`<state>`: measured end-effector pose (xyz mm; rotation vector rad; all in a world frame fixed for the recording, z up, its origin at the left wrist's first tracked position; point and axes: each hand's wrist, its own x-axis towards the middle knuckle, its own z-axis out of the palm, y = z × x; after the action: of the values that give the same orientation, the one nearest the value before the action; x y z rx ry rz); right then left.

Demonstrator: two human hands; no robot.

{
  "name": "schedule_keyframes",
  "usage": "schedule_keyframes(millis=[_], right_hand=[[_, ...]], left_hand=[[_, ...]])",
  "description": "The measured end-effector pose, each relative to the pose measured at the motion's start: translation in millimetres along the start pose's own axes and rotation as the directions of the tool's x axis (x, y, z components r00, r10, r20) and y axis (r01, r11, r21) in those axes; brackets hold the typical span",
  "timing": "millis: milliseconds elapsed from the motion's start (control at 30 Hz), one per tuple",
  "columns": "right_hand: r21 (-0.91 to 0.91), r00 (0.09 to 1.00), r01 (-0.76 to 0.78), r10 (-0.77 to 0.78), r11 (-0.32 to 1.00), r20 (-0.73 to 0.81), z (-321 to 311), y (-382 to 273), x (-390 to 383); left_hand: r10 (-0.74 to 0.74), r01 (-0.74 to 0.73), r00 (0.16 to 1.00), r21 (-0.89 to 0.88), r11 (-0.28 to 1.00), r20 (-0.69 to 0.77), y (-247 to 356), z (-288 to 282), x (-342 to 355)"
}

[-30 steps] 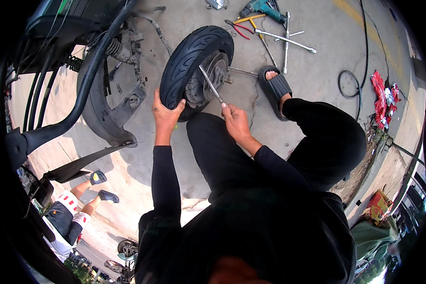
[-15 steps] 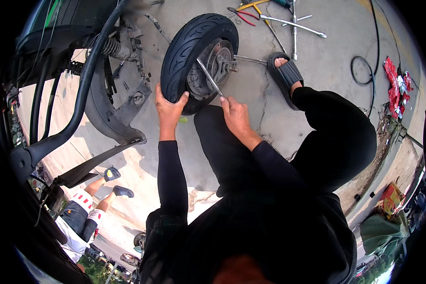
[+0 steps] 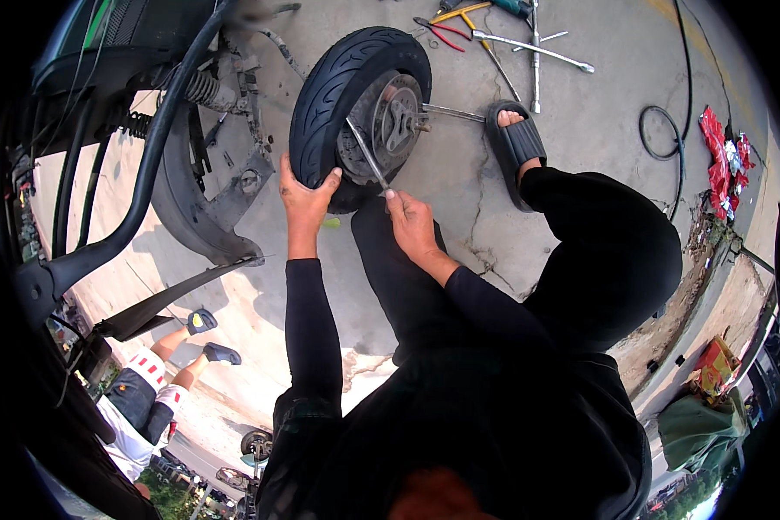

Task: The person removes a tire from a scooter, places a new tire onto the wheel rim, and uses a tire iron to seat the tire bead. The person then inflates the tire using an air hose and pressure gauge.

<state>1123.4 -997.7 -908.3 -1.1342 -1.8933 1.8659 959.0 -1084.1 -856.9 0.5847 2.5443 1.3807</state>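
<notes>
A black scooter wheel stands upright on the concrete, its tire toward the left and its grey hub facing right. My left hand is closed around the near side of the tire, thumb on the tread edge. In my right hand is the end of a metal tire lever, which slants up to the rim between tire and hub. A second metal lever sticks out from the hub's right side toward my sandalled foot. Whether its inner end is wedged in the rim cannot be made out.
At the left is the scooter's frame with a coil spring. Beyond the wheel lie red-handled pliers, a cross wrench and a yellow-handled tool. A black hose curls at right. Another person is at lower left.
My right hand has moved left and slightly nearer with the lever, whose tip sits a little farther left along the rim. The wheel has shifted slightly left, my left hand still on it.
</notes>
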Motion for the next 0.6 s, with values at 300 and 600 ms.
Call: schedule_keyframes(millis=[300, 600], right_hand=[[-0.105, 0.960, 0.246, -0.258, 0.963, -0.113, 20, 20, 33], [-0.760, 0.932, 0.336, -0.311, 0.557, 0.185, -85, -71, 41]], left_hand=[[-0.043, 0.047, 0.998, -0.093, 0.995, 0.048, 7, 1, 6], [-0.047, 0.047, 0.999, 0.058, 0.997, -0.008, -20, -8, 5]])
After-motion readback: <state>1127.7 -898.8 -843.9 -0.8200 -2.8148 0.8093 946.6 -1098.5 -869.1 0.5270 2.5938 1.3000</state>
